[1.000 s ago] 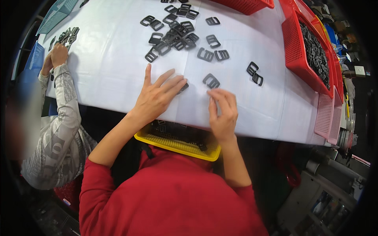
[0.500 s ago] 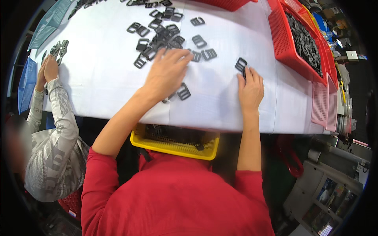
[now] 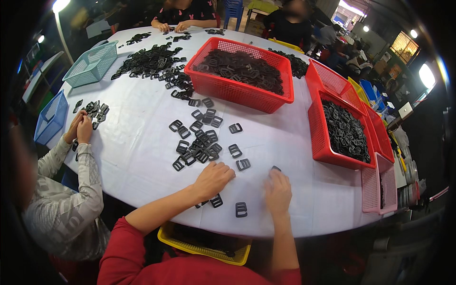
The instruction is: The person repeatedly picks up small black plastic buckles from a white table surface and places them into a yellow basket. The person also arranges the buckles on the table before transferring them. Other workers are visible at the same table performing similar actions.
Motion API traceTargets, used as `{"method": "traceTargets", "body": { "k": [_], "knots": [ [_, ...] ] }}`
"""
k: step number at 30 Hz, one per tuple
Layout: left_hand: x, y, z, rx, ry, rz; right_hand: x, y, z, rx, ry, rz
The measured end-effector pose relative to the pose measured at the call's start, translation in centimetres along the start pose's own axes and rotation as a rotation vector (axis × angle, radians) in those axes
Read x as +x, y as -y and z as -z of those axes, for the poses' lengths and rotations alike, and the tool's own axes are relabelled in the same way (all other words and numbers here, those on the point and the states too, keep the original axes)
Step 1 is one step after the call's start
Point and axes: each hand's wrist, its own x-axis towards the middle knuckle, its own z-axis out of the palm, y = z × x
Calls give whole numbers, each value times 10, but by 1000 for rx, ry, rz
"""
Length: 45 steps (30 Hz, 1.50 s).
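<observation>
Nearest, at six o'clock, a yellow basket [image 3: 204,247] sits at the person's lap under the edge of the white counter [image 3: 142,142]. Just above it the left hand [image 3: 213,179] lies palm down on the cloth, fingers curled loosely; a black buckle [image 3: 216,200] peeks out below the wrist, but whether the grip has hold of anything I cannot tell. The right hand [image 3: 278,190] rests at about five o'clock, fingertips pressed on a small dark piece [image 3: 276,168] at its twelve o'clock, pinning rather than lifting it. Between the wrists a loose buckle [image 3: 241,209] lies flat, long axis running near to far, slightly closer to the right hand. The scatter of buckles [image 3: 197,142] spreads from the left hand toward eleven o'clock, so that hand is the nearer one. Farther out, a red basket [image 3: 240,90] of buckles stands at twelve o'clock, another red basket [image 3: 317,137] at two. A co-worker's hands [image 3: 80,127] work at nine o'clock.
</observation>
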Motion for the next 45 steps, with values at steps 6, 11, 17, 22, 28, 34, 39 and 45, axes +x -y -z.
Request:
{"method": "traceTargets", "body": {
  "k": [6, 11, 17, 22, 28, 34, 39, 45],
  "knots": [
    [3, -5, 0, -55, -24, -1, 1, -43, -27, -261, -27, 181],
    [34, 3, -31, 95, -188, -189, 0, 1, 13, 274, 228, -233],
    [52, 4, -38, 8, -237, -210, -1, 2, 10, 294, 219, -254],
    [30, -19, -11, -372, -70, 82, 40, 18, -12, 369, 117, -141],
    [-10, 4, 34, -342, -332, 175, 78, 25, -68, 114, 88, 395],
    [-70, 46, 65, -268, -346, 475, 74, 22, -44, 610, 425, -288],
    [-95, 61, 64, -105, -333, 541, 66, 43, -35, 120, 239, 104],
    [-82, 58, 44, -10, -354, 449, 72, 110, -74, 263, 209, 301]
  ]
}}
